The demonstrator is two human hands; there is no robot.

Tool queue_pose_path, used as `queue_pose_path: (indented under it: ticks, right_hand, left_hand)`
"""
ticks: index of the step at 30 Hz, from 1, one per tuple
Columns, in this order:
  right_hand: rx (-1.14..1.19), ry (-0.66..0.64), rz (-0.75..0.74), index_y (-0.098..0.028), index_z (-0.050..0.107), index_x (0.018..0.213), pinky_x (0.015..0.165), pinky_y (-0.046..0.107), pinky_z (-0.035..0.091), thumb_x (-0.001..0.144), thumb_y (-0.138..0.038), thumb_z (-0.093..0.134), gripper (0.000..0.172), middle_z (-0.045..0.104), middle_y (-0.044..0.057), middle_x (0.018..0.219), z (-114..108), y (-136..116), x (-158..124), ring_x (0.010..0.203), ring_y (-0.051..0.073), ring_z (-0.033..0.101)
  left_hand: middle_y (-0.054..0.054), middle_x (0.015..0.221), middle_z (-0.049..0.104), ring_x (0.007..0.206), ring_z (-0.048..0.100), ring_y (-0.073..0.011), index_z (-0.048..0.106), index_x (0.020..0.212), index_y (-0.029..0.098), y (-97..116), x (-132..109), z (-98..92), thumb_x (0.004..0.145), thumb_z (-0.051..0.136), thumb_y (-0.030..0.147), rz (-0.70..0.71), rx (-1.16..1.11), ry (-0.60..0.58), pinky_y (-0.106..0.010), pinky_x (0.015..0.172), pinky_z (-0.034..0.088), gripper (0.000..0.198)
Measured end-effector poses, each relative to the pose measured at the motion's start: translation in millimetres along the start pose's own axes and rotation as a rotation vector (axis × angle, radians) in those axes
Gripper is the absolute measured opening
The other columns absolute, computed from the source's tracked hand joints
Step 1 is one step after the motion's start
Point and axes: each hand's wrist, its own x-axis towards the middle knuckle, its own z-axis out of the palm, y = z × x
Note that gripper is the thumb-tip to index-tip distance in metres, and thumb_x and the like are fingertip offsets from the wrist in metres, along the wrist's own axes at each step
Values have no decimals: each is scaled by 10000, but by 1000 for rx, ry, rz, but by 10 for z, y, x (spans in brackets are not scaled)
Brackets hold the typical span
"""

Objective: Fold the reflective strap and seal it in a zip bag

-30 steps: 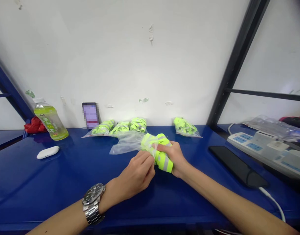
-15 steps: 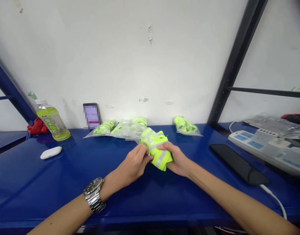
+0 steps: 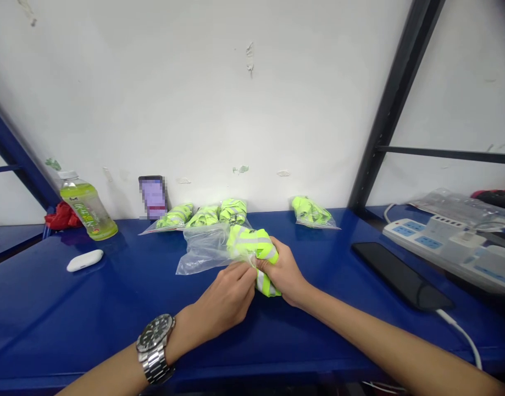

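Two hands work at the middle of a blue table [image 3: 62, 308]: the left hand [image 3: 223, 300], with one steel wristwatch [image 3: 155, 341] on its wrist, and the right hand [image 3: 285, 273]. Between them is one yellow reflective bundle [image 3: 254, 256], folded cloth with grey stripes. Its long axis runs slantwise from upper left to lower right, and its lower end points toward the person. One clear plastic bag [image 3: 203, 253] spreads out to the left of the bundle, and its film overlaps the bundle's left side; how far the bundle sits inside cannot be told. The left fingers [image 3: 239, 273] are together, pinching the bag's edge against the bundle, while the right fingers [image 3: 265, 265] are together and clamped around the bundle. Behind them, four bagged yellow bundles [image 3: 232, 211] lie along the wall, three close together and one farther right. Further left are one green drink bottle [image 3: 87, 206] lying tilted, one red cloth [image 3: 62, 216], one white earbud case [image 3: 84, 260] and one upright phone [image 3: 153, 197]. To the right are one black tablet [image 3: 400, 276] lying flat and one white power strip [image 3: 445, 247].
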Motion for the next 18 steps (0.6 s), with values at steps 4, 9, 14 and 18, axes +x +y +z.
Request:
queue_pose_path:
  ticks: [4, 9, 14, 18]
  right_hand:
    - [-147, -15, -50, -203, 522, 1063, 793, 330, 475, 698, -323, 728, 436, 654, 45, 990, -90, -17, 37, 910, 225, 605]
    - [-384, -49, -140, -232, 455, 1044, 674, 287, 438, 667, -290, 753, 484, 639, 6, 904, -238, -152, 45, 804, 215, 600]
    - [-399, -128, -227, -210, 511, 913, 651, 264, 417, 699, -263, 728, 309, 629, -11, 818, -210, -220, 14, 746, 188, 571]
    - [-340, -155, -260, -180, 552, 899, 620, 236, 405, 665, -174, 729, 294, 609, -23, 792, -136, -196, -22, 707, 151, 532]
  left_hand:
    - [-61, 843, 558, 770, 547, -190, 491, 923, 161, 34, -1, -33, 934, 321, 86, 13, 104, -89, -316, 679, 478, 186]
    - [-46, 721, 556, 630, 547, -184, 527, 857, 164, 59, -25, -257, 948, 412, 212, 60, 364, 60, -306, 561, 472, 154]
    - [-255, 1310, 465, 1218, 438, -412, 365, 1329, 87, -89, 95, -548, 739, 718, 460, 37, 550, 94, -556, 981, 398, 782]
    - [-260, 1280, 491, 1200, 462, -401, 367, 1312, 20, -277, 171, -498, 701, 726, 380, 46, 593, -5, -538, 1038, 357, 795]
